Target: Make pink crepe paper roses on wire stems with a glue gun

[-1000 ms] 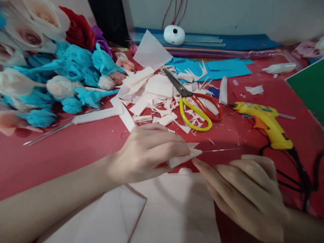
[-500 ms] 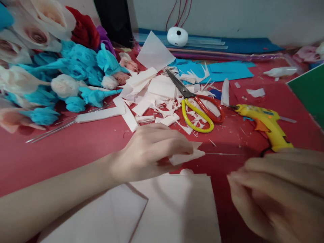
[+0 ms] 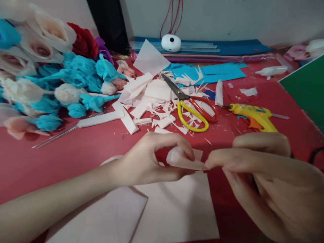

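My left hand (image 3: 149, 158) is closed on a small white crepe-paper flower bud (image 3: 177, 158), pinched between thumb and fingers above the sheets. The bud's tapered end points right. My right hand (image 3: 270, 179) meets that end, its index fingertip touching the tip and its other fingers curled in. The thin wire stem from the bud is hidden by these fingers. A small piece of white paper (image 3: 198, 155) shows behind the bud. Under my left forearm lie large white paper sheets (image 3: 174, 209), one overlapping another.
Scissors (image 3: 181, 96) with yellow and red handles lie on paper scraps (image 3: 154, 91). A yellow glue gun (image 3: 253, 114) is at right, before a green board (image 3: 306, 84). Blue paper flowers (image 3: 81, 67) and thin metal rods (image 3: 54, 136) are at left. Blue paper (image 3: 222, 72) lies behind.
My right hand has moved left along the wire to the bud's tapered end. My left fingers have shifted on the bud, showing more of it. The view has shifted slightly.
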Tool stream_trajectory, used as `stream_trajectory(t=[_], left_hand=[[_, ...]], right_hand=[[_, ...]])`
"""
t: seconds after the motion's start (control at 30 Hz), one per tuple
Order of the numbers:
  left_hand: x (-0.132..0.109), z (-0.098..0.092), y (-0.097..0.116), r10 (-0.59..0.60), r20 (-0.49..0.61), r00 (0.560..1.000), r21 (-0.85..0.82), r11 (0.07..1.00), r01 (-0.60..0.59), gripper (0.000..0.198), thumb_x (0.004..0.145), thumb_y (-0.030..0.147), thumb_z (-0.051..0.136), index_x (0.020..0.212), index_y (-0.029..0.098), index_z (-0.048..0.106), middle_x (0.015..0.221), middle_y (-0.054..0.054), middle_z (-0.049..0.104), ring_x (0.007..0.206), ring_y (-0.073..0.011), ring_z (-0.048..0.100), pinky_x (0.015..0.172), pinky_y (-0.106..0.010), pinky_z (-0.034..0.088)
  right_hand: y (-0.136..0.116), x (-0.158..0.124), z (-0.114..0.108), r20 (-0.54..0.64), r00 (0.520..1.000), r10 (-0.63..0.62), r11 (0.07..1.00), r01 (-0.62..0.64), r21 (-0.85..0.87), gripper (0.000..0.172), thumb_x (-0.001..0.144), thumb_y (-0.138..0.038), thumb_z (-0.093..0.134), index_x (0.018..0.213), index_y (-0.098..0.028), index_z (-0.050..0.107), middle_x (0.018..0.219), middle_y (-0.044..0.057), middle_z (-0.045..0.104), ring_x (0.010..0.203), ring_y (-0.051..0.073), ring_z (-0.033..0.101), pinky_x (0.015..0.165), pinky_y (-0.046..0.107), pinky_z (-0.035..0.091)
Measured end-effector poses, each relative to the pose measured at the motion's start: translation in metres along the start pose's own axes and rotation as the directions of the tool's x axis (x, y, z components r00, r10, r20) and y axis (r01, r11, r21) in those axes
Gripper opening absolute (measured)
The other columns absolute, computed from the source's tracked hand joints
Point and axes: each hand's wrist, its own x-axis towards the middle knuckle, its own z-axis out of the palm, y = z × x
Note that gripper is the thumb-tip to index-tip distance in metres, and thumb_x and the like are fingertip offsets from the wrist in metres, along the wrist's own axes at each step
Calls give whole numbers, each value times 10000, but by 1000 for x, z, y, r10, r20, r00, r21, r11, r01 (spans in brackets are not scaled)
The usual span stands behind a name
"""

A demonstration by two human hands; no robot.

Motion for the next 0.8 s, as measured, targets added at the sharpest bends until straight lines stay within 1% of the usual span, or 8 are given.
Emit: stream_trajectory(t=[0.1,0.3,0.47,0.53,0.63,0.8], left_hand=[[-1,1,-1,-15,-10,1000,-18,1000,15,231,650,29,661,834,143,584,798,-12,665,707,-112,636,646,-198,535],[-2,3,-2,-30,-24,999,-31,999,30,216,644,30,656,809,146,579,770,-1,664,677,-102,628,620,-175,525],[-1,4,-1,-55,-4,998,-29,998,55,196,664,60,656,809,162,574,792,5,674,697,-103,635,640,-171,523],[-1,3,-1,-38,-3,999,-8,999,38,196,665,54,656,805,162,571,792,8,677,693,-96,637,636,-158,519],[-2,3,-1,-7,0,1000,33,999,7,211,668,55,661,825,163,572,812,9,681,702,-87,639,634,-140,514],[-2,3,-2,8,-2,1000,54,998,-8,228,664,49,657,842,173,588,800,11,683,704,-102,645,637,-168,526]], right_hand=[[-2,0,3,-6,1000,22,992,-21,126,316,779,-16,410,1041,-167,500,931,29,534,880,128,460,794,253,427],[-1,0,7,-17,999,-33,987,35,160,414,737,30,398,1109,-151,373,998,32,482,937,128,430,856,249,396],[0,2,8,28,998,-58,958,47,282,506,684,76,410,1146,-120,345,1072,21,459,978,114,392,913,198,328],[0,3,7,48,997,-63,949,45,312,537,677,99,408,1165,-113,333,1097,13,455,997,114,378,920,185,316],[0,5,7,64,997,-48,937,23,350,541,680,114,396,1162,-121,327,1108,4,448,992,109,378,918,179,323],[-3,7,9,104,993,-51,941,13,338,502,693,93,369,1134,-144,330,1074,17,427,988,103,382,893,186,347]])
